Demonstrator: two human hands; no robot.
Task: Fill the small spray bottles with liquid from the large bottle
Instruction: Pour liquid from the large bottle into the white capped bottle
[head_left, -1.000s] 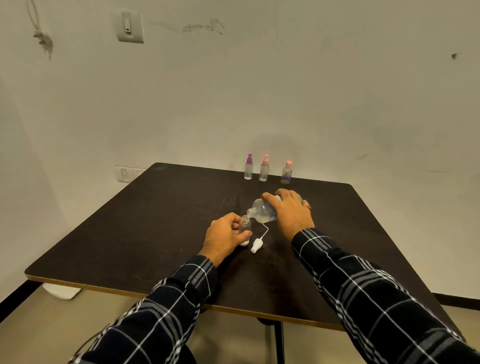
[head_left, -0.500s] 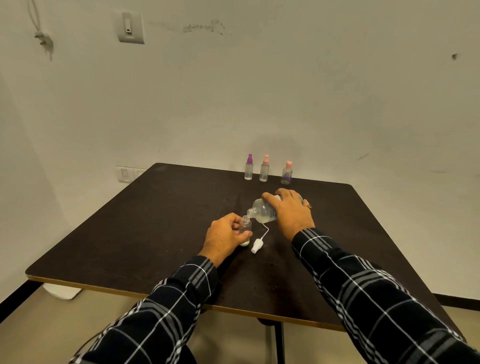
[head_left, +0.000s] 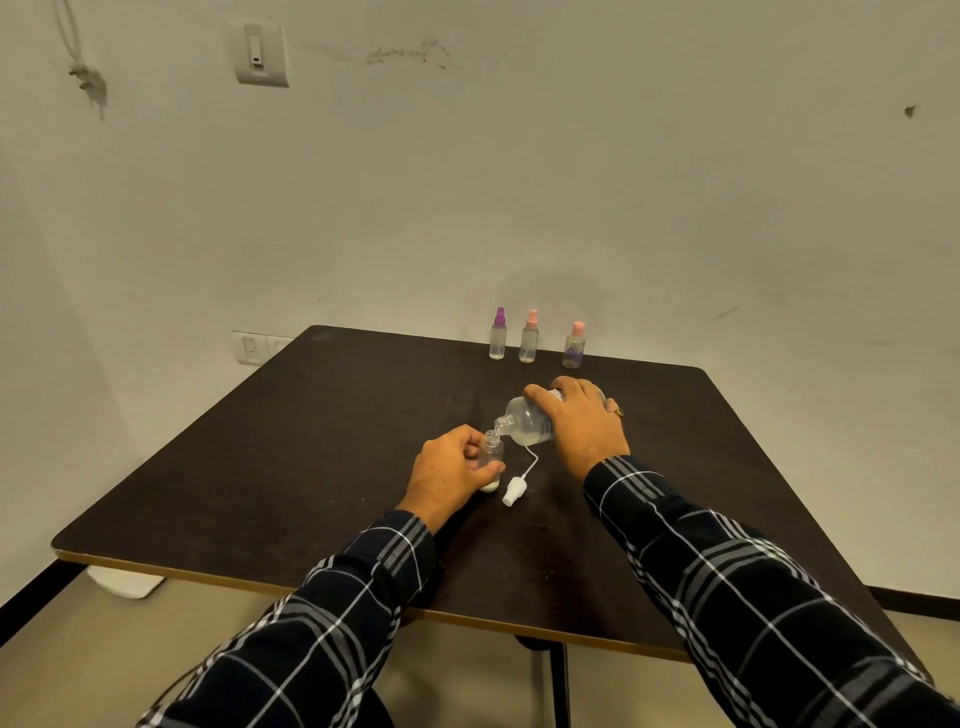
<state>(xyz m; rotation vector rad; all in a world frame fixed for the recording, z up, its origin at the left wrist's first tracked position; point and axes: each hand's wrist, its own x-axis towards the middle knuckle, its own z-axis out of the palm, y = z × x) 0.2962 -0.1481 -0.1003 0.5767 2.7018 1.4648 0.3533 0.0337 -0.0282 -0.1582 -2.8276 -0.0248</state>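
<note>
At a dark square table (head_left: 322, 447) set against a bare wall, a person in a plaid shirt decants liquid into travel-size sprayers. The right hand (head_left: 584, 426) is wrapped over the large clear bottle (head_left: 527, 422), fingers curled around its body, tipping it nearly onto its side so its neck meets the mouth of a small spray bottle (head_left: 491, 449). The left hand (head_left: 447, 475) pinches that small bottle between thumb and fingers, apparently to keep it upright and steady under the pour; how full it is cannot be made out. Its white pump head (head_left: 514, 491), dip tube attached, lies on the table just beside it, presumably set close for refitting. Three capped spray bottles stand in a row at the far edge, well clear of the work: one purple-topped (head_left: 497, 338), two pink-topped (head_left: 529, 340) (head_left: 574, 348). No brand, label or legible writing is visible on any container.
</note>
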